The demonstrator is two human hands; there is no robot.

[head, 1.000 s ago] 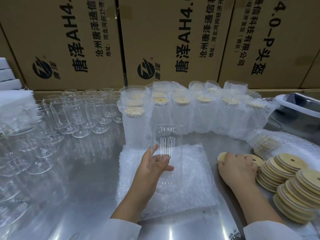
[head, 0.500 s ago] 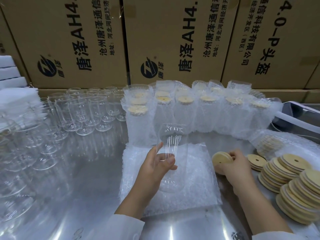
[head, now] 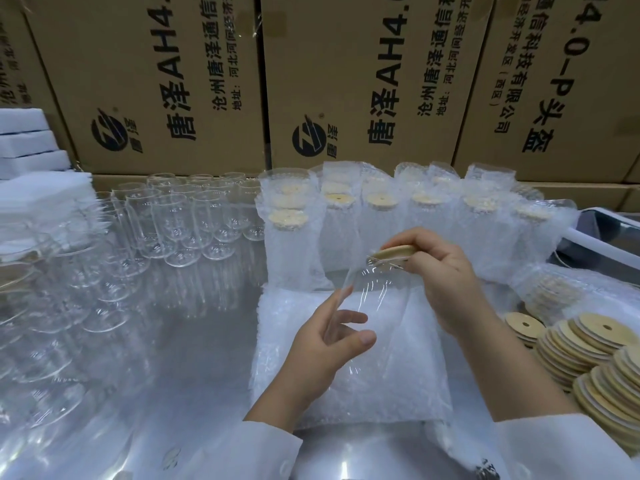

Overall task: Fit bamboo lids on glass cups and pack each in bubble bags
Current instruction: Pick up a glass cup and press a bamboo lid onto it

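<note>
- Left hand point(head: 322, 344), seen from the head camera, gripped a clear glass cup point(head: 375, 306) round its lower body, with the thumb on the near side and the fingers curled behind the glass.
- Right hand point(head: 446, 282) pinched a round bamboo lid point(head: 394, 252) by its edge, fingers curled over the top. It held the lid tilted at the cup's mouth; whether the lid sat in the rim could not be told.
- Cup was held off the table point(head: 194, 358), leaning with its mouth away from the person and up toward the right hand.
- Under both hands a flat stack of bubble bags point(head: 381, 386) lay on the shiny table.
- Right of the right hand, leaning lid stacks point(head: 588, 351) lay fanned out, each lid with a small hole in it.
- Just beyond those stacks lay a bag of lids point(head: 550, 292).
- Beyond the hands stood rows of packed cups point(head: 433, 216), each lidded and upright in a bubble bag, pressed against one another.
- Left of the left hand, and farther back, many bare cups point(head: 180, 216) stood close together, mouths open.
- Far to the left of them was a pile of white foam point(head: 24, 140).
- Behind everything rose brown boxes point(head: 156, 81) with black print.
- White sleeves point(head: 266, 452) covered both forearms.
</note>
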